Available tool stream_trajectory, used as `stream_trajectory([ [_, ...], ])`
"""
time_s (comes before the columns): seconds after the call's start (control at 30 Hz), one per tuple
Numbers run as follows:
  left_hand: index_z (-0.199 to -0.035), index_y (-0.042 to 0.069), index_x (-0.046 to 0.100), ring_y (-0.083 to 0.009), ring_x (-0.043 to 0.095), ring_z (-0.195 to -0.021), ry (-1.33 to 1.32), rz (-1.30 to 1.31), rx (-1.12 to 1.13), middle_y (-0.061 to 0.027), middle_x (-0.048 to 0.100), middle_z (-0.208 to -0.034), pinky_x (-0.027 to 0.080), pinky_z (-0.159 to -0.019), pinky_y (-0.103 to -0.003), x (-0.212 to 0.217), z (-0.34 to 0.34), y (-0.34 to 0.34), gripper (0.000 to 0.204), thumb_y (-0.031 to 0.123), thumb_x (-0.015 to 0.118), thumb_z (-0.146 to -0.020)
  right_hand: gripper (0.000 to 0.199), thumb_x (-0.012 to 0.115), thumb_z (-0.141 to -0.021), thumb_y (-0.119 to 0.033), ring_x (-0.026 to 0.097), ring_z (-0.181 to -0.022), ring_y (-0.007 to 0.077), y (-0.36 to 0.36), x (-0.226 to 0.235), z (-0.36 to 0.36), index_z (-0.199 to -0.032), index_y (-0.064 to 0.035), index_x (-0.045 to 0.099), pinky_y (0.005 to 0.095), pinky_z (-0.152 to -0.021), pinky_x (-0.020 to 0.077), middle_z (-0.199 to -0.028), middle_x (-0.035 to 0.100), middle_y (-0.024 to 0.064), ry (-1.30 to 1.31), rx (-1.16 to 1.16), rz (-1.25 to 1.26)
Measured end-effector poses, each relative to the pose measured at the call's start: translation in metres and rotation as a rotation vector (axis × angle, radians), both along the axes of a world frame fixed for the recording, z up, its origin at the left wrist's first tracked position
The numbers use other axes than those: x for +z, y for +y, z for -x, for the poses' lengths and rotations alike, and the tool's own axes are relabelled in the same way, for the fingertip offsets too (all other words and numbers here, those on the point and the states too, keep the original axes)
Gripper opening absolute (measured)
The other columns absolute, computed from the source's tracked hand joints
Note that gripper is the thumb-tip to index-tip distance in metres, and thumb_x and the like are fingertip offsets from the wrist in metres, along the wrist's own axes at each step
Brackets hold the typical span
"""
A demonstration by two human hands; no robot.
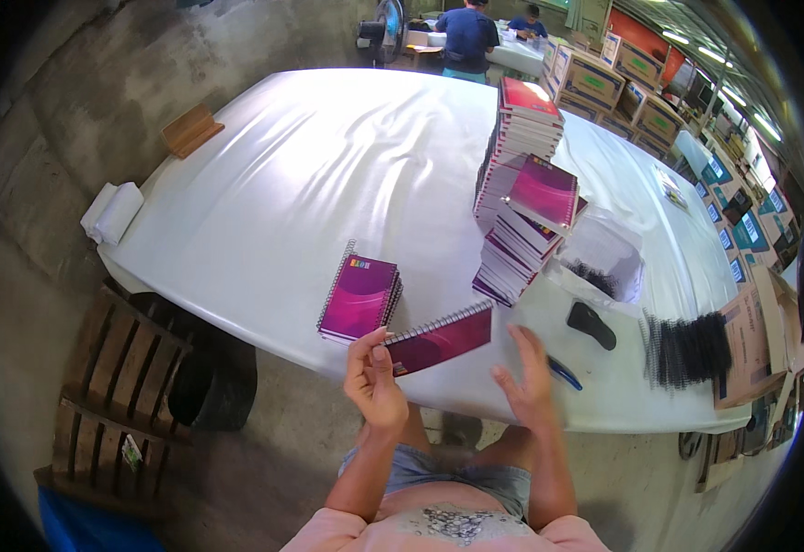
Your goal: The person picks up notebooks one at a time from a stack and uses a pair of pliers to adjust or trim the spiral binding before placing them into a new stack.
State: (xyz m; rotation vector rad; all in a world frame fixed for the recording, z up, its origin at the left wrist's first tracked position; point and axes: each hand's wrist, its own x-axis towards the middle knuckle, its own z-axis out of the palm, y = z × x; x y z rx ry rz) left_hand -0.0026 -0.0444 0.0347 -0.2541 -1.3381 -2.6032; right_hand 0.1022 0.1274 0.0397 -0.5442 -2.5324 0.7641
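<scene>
Pinched in my left hand (pixel 376 382) is a purple spiral notebook (pixel 443 342), held by its left end above the near edge of the table. Its coil runs along the upper long side, and the cover tilts toward me. My right hand (pixel 526 379) is just right of the notebook, fingers apart, holding nothing. A short stack of spiral notebooks (pixel 361 296) lies beyond my left hand. Farther to the right, a leaning pile of notebooks (pixel 516 247) stands before a taller stack (pixel 519 120) topped with a red cover. Blue-handled pliers (pixel 564 373) lie beside my right hand.
Black binding coils (pixel 687 351) lie at the table's right side, near a dark flat object (pixel 591 326) and a clear plastic bag (pixel 609 244) with more coils. The table has a white cover (pixel 264 202). A wooden chair (pixel 112 405) stands left; cardboard boxes (pixel 591 78) and people (pixel 468 41) are behind.
</scene>
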Motion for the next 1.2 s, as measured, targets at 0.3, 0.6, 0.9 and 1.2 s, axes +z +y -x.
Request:
stream_trajectory([
  [0.3,-0.103,0.001,0.064,-0.0076,0.047,-0.075,0.106,0.449,0.234,-0.0010,0.057,-0.088,0.041,-0.071,-0.021,0.020,0.033,-0.054,0.016,0.006,0.063,-0.089,0.037,0.074,-0.078,-0.010,0.061,-0.080,0.0128,-0.046,0.042,0.136,-0.112,-0.0032,0.062,0.0265,-0.068,0.0497,-0.095,0.067,0.0091,0.441,0.352,0.669],
  [0.6,-0.108,0.005,0.065,-0.0169,0.059,-0.088,0.059,0.923,0.376,-0.0076,0.065,-0.103,0.046,-0.074,-0.030,-0.021,0.081,-0.068,0.021,0.015,0.061,-0.089,0.028,0.071,-0.079,-0.025,0.063,-0.095,0.0286,-0.052,-0.008,0.226,-0.104,-0.0114,0.068,0.0375,-0.086,0.0481,-0.104,0.064,0.0106,0.107,0.434,0.172],
  [0.9,-0.112,0.004,0.061,-0.0173,0.056,-0.102,0.067,0.796,0.363,-0.0080,0.060,-0.116,0.044,-0.081,-0.030,-0.022,0.076,-0.079,0.025,0.018,0.059,-0.092,0.037,0.069,-0.079,-0.019,0.054,-0.099,0.0277,-0.034,0.084,0.156,-0.114,-0.0131,0.061,0.0418,-0.081,0.0403,-0.105,0.057,0.0092,0.572,0.119,-0.400],
  [1.2,-0.106,0.002,0.061,-0.0273,0.051,-0.109,0.408,0.801,0.525,-0.0129,0.054,-0.117,0.041,-0.087,-0.038,0.040,0.039,-0.038,0.021,0.004,0.063,-0.085,0.069,0.068,-0.080,-0.037,0.065,-0.079,0.0309,0.092,0.121,0.108,-0.134,-0.0069,0.037,0.0409,-0.072,0.0482,-0.089,0.066,0.0189,0.315,-0.318,0.324],
])
